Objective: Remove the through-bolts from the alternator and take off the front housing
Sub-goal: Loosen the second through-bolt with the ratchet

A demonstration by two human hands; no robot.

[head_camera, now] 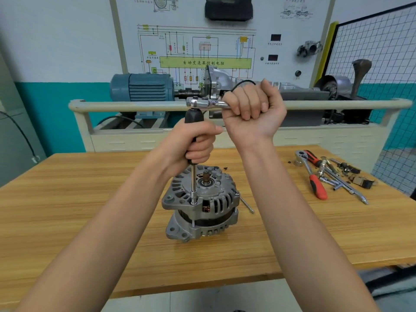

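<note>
Our left hand curls round the black handle of a long socket driver, thumb pointing right, holding it upright; our right hand makes a fist round the handle of a chrome ratchet wrench that lies level across the driver's top end. The driver's thin steel shaft runs straight down to a small socket seated on a through-bolt at the near left edge of the grey cast-aluminium alternator. The alternator stands on its rear end in the middle of the light wooden table, pulley shaft upward, with its ribbed front housing on top and copper windings showing through a slot. Just beside its right flank a slim loose bolt lies on the wood. Well apart on the right we see a scatter of tools: a red-handled ratchet, chrome extension bars and small dark parts. Behind the table stands a training bench with a blue electric motor and a wiring-diagram board
</note>
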